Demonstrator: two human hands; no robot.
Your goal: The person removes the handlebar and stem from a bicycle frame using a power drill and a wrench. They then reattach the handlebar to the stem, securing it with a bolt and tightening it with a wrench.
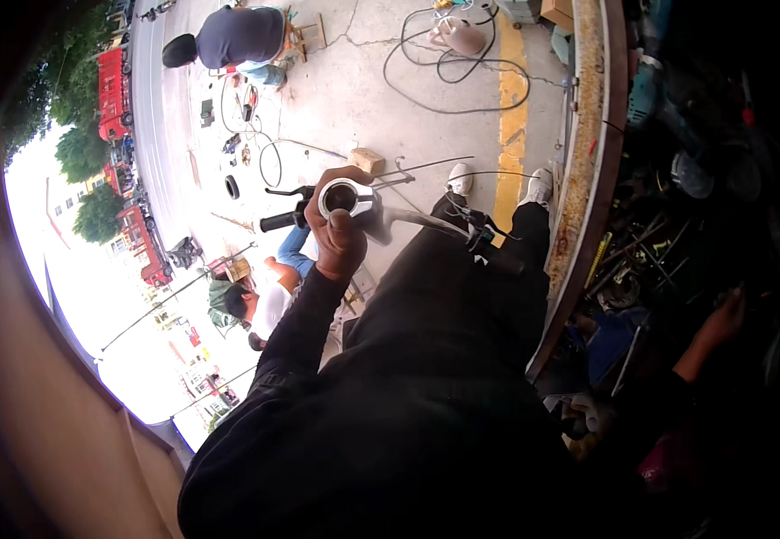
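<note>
My left hand [340, 241] is wrapped round a silver handlebar [417, 218] at its thick middle, holding it up in front of me. A round hollow opening there faces me. A black grip [280, 221] with a brake lever sticks out to the left of that hand. Toward my legs, the bar's other end carries a dark grip [500, 260], a lever and loose cables. Off to the right, my right hand [722, 321] reaches over a dark heap of tools [646, 260]. Deep shadow hides its fingers, and whether it touches anything does not show.
A rusty metal edge [577, 180] separates the concrete ground from the tool heap. One person [242, 36] sits at the upper left; another person [268, 304] is beyond my left arm. A hose [390, 72], a wooden block [365, 160] and a small tyre [232, 187] lie on the ground.
</note>
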